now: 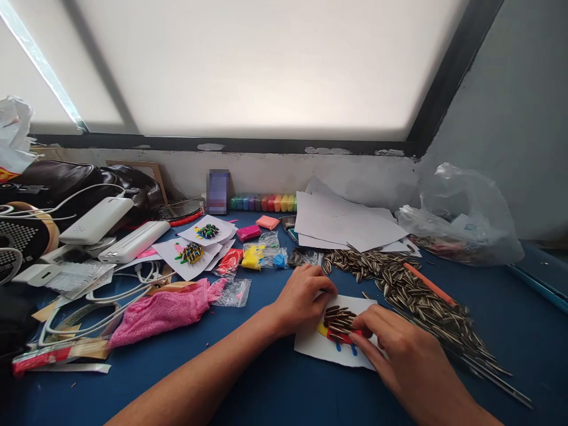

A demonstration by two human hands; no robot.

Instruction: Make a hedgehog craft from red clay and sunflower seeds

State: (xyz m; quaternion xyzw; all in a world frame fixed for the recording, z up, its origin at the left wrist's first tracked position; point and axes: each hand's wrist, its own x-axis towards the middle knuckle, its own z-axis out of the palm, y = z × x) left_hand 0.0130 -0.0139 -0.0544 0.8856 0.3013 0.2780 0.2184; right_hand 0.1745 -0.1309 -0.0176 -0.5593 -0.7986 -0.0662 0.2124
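Observation:
A small white sheet of paper [310, 346] lies in front of me, bearing a clay figure with a red body [333, 335], a yellow end and blue feet. Sunflower seeds [339, 319] stick up from its top like spines. My left hand [306, 299] rests with curled fingers over the sheet's upper left edge; whatever its fingertips hold is hidden. With thumb and fingers pinched, my right hand [399, 346] touches the figure's right end, at a sunflower seed partly covered by the fingertips. Behind both hands spreads a pile of loose sunflower seeds [399, 281].
Tweezers [497, 378] and an orange stick [428, 284] lie by the seeds. Packets of yellow clay [252, 257] and red clay [229, 261], finished seed figures [191, 253], a pink cloth [162, 313], white cables and power banks [97, 220] crowd the left. Paper sheets [346, 222] lie behind.

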